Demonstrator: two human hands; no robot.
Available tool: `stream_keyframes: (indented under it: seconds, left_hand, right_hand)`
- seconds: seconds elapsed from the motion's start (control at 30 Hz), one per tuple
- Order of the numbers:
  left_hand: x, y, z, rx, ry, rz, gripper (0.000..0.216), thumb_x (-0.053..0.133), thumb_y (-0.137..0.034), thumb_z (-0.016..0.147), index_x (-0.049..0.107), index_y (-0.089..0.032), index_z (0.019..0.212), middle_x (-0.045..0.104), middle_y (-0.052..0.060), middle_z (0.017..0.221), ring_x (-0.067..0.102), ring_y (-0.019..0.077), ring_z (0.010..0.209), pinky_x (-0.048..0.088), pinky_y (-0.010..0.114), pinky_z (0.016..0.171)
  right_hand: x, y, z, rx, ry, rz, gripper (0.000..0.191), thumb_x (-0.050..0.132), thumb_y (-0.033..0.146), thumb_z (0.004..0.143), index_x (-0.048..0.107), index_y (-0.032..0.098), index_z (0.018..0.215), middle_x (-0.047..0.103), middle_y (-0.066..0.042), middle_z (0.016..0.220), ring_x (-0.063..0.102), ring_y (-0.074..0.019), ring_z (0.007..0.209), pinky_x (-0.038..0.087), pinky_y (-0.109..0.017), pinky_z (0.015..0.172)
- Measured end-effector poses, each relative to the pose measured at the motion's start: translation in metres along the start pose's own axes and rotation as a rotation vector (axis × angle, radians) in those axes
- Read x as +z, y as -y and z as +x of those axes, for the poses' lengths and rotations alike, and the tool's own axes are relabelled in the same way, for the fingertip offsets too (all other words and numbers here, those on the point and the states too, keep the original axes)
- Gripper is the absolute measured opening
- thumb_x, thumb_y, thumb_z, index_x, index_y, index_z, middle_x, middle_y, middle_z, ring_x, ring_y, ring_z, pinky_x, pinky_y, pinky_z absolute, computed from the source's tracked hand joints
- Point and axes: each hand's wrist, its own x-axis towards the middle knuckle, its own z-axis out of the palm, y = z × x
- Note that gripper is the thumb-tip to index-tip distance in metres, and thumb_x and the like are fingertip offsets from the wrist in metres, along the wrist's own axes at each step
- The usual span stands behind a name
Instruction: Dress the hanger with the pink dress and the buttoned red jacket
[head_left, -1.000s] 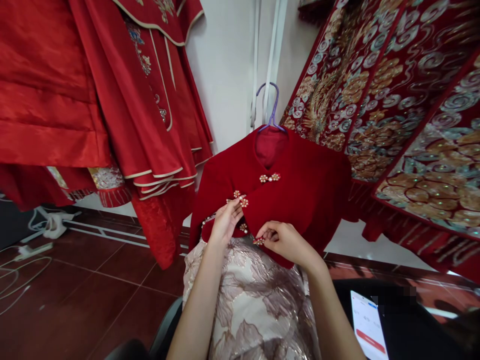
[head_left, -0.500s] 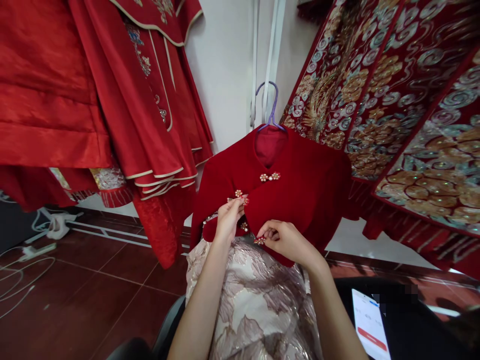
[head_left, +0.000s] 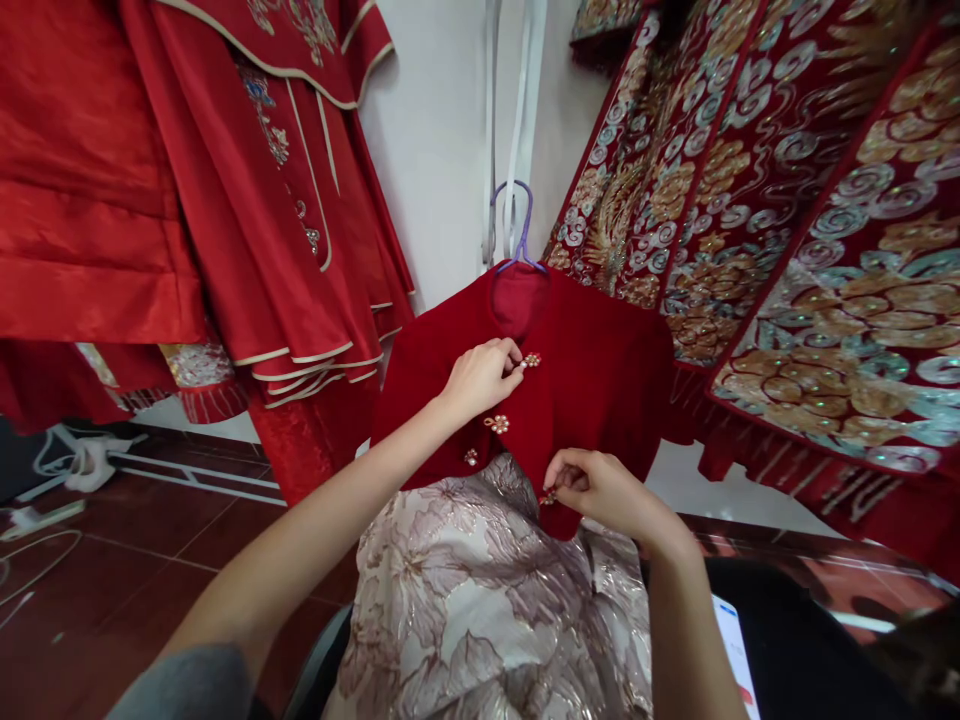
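A dark red velvet jacket [head_left: 600, 370] hangs on a purple hanger [head_left: 517, 225] over a pale floral brocade skirt [head_left: 487, 600]. My left hand [head_left: 484, 375] is raised to the jacket's collar, fingers pinched on the top pearl flower button [head_left: 531, 360]. My right hand [head_left: 600, 488] is lower down, fingers pinched on the bottom pearl button [head_left: 549, 496] at the jacket's hem. Two more pearl buttons [head_left: 495, 424] show between the hands.
Red satin garments [head_left: 187, 200] hang at the left. Embroidered red and gold panels [head_left: 787, 200] hang at the right. White cables and a power strip [head_left: 67, 470] lie on the dark red tiled floor. A phone [head_left: 739, 650] rests at lower right.
My left hand moved up from the middle button to the top button at the collar. The jacket's front flap now lies closed. My right hand stays at the bottom button.
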Motion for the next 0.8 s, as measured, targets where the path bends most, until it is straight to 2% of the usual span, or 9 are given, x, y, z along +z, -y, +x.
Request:
stream_keyframes:
  seconds: [0.1, 0.23, 0.37, 0.5, 0.63, 0.8]
  left_hand:
    - [-0.01, -0.002, 0.007, 0.066, 0.108, 0.09, 0.011, 0.058, -0.023, 0.081, 0.064, -0.019, 0.09, 0.065, 0.004, 0.084, 0.058, 0.0179, 0.076, 0.044, 0.029, 0.074]
    - [-0.01, -0.001, 0.018, 0.24, 0.135, 0.157, 0.01, 0.055, -0.021, 0.082, 0.063, -0.018, 0.088, 0.062, 0.008, 0.093, 0.055, 0.0229, 0.094, 0.042, 0.033, 0.087]
    - [-0.009, -0.001, 0.025, 0.351, 0.172, 0.051, 0.006, 0.06, -0.015, 0.072, 0.06, -0.018, 0.077, 0.06, 0.008, 0.089, 0.054, 0.0245, 0.097, 0.03, 0.041, 0.106]
    - [-0.012, -0.001, 0.028, 0.315, 0.176, -0.151, 0.012, 0.062, -0.013, 0.066, 0.054, -0.022, 0.067, 0.055, 0.003, 0.072, 0.054, 0.023, 0.089, 0.018, 0.043, 0.115]
    - [-0.008, 0.003, 0.028, 0.222, 0.107, -0.31, 0.017, 0.064, -0.015, 0.063, 0.05, -0.025, 0.063, 0.052, 0.003, 0.068, 0.054, 0.0236, 0.087, 0.02, 0.046, 0.116]
    - [-0.003, 0.011, 0.025, 0.277, 0.003, -0.314, 0.012, 0.061, -0.017, 0.068, 0.052, -0.025, 0.066, 0.048, 0.0, 0.064, 0.053, 0.0204, 0.079, 0.021, 0.048, 0.116]
  right_hand:
    - [-0.007, 0.0, -0.007, 0.01, -0.025, -0.002, 0.017, 0.052, 0.01, 0.067, 0.064, 0.02, 0.074, 0.063, 0.001, 0.067, 0.056, -0.0119, 0.062, 0.042, -0.022, 0.056]
    - [-0.014, 0.001, -0.012, 0.014, -0.036, -0.014, 0.015, 0.052, 0.012, 0.068, 0.063, 0.02, 0.074, 0.06, 0.001, 0.065, 0.054, -0.0115, 0.06, 0.04, -0.022, 0.054]
    - [-0.017, 0.001, -0.014, 0.022, -0.044, -0.023, 0.014, 0.051, 0.012, 0.068, 0.061, 0.02, 0.074, 0.058, 0.002, 0.064, 0.051, -0.0109, 0.058, 0.038, -0.022, 0.053]
    - [-0.018, -0.001, -0.013, 0.023, -0.048, -0.005, 0.015, 0.05, 0.013, 0.068, 0.059, 0.021, 0.077, 0.057, 0.002, 0.066, 0.05, -0.0108, 0.06, 0.039, -0.022, 0.054]
    - [-0.017, -0.004, -0.012, 0.016, -0.055, 0.02, 0.015, 0.05, 0.014, 0.069, 0.059, 0.021, 0.079, 0.059, 0.001, 0.069, 0.051, -0.0113, 0.061, 0.041, -0.022, 0.056]
    - [-0.018, -0.004, -0.013, 0.023, -0.077, 0.023, 0.015, 0.049, 0.014, 0.07, 0.059, 0.02, 0.081, 0.058, 0.0, 0.07, 0.051, -0.0111, 0.062, 0.041, -0.022, 0.056]
